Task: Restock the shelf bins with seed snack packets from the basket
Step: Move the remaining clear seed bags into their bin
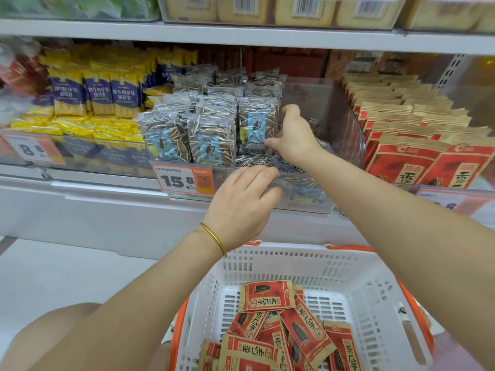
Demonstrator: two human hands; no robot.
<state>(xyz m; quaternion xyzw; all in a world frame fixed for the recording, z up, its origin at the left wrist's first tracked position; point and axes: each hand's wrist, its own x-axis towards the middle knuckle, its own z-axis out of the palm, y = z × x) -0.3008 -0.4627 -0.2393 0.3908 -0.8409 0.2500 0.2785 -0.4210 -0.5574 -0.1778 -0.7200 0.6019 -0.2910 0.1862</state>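
Note:
A clear shelf bin (345, 113) holds several clear packets of striped sunflower seeds (211, 137) standing in rows on its left side. My right hand (293, 135) is inside the bin, its fingers curled round the edge of an upright packet (255, 124). My left hand (241, 202) reaches over the bin's front edge, and its fingertips grip a packet lying flat (294, 180) at the bin's bottom. Below, a white basket (356, 279) with orange handles holds several red and tan seed packets (289, 328).
A bin of red and tan seed packets (417, 145) stands right of the clear bin, and yellow and blue snack packs (96, 95) fill the bin to the left. Price tags (184, 180) hang on the shelf edge. An upper shelf (241, 36) overhangs.

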